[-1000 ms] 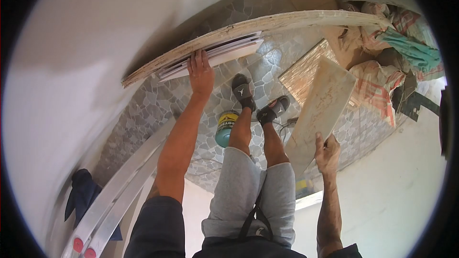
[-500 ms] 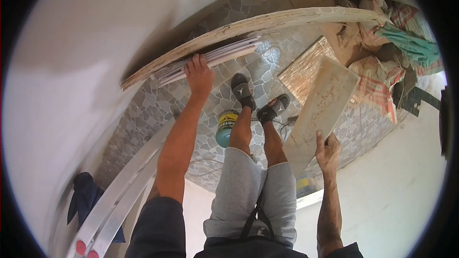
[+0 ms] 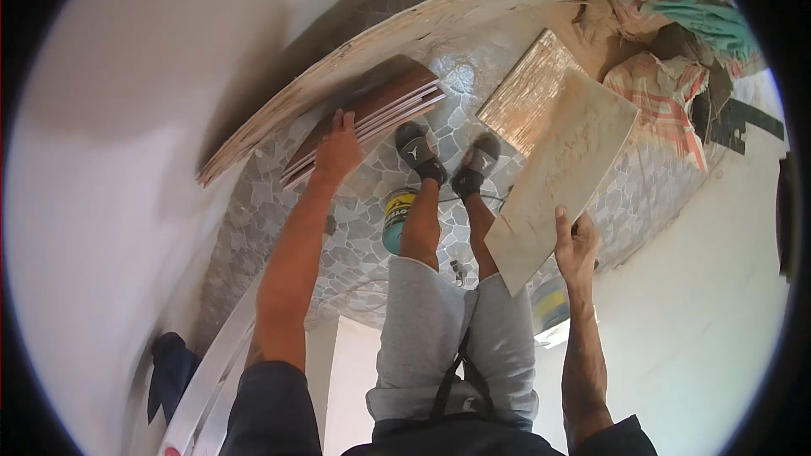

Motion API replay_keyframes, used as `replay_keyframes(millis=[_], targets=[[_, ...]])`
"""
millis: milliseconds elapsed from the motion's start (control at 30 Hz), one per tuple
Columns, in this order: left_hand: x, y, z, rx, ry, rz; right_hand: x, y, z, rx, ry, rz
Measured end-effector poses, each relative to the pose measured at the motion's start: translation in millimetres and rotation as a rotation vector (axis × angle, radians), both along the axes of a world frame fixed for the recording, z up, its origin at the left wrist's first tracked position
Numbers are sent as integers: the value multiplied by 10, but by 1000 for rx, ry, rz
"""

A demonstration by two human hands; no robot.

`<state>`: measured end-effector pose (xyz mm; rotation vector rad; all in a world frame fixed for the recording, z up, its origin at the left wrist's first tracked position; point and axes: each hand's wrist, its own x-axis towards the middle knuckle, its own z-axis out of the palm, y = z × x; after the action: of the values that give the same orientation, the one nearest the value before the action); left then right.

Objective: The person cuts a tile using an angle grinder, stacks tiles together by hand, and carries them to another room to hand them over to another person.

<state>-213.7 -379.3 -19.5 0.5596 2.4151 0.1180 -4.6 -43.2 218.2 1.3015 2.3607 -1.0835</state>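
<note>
My left hand (image 3: 339, 152) is closed over the near edge of a stack of thin panels (image 3: 397, 101), which tilts away from the long board behind it. A reddish-brown face shows on the stack's far side, with pale edges towards me. In my right hand (image 3: 577, 241) is a pale, stained rectangular panel (image 3: 564, 165), pinched at its lower right edge with the thumb on top. The panel slants across the view, beside a rough, streaked square board (image 3: 532, 89) on the floor.
A long curved-looking board (image 3: 422, 21) stands by the wall. A green-yellow can (image 3: 396, 219) is near my feet. Sacks (image 3: 659, 93) and a teal cloth (image 3: 705, 17) lie at the upper right. A ladder (image 3: 211, 371) and dark cloth (image 3: 171, 371) are lower left.
The panel stack has tipped towards me, exposing its brown face, and my left hand has moved down-left with it. The right-hand panel is raised slightly. The view has shifted and my feet have moved.
</note>
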Motion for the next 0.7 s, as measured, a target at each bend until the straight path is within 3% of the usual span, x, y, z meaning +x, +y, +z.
replay_keyframes(millis=[100, 333, 700], targets=[[-88, 33, -27, -74, -109, -87, -30, 94, 17, -69, -127, -99], [-203, 123, 107, -197, -229, -135, 276, 482, -125, -11, 57, -105], [-116, 79, -8, -36, -192, 9, 501, 886, -378, -11, -145, -118]])
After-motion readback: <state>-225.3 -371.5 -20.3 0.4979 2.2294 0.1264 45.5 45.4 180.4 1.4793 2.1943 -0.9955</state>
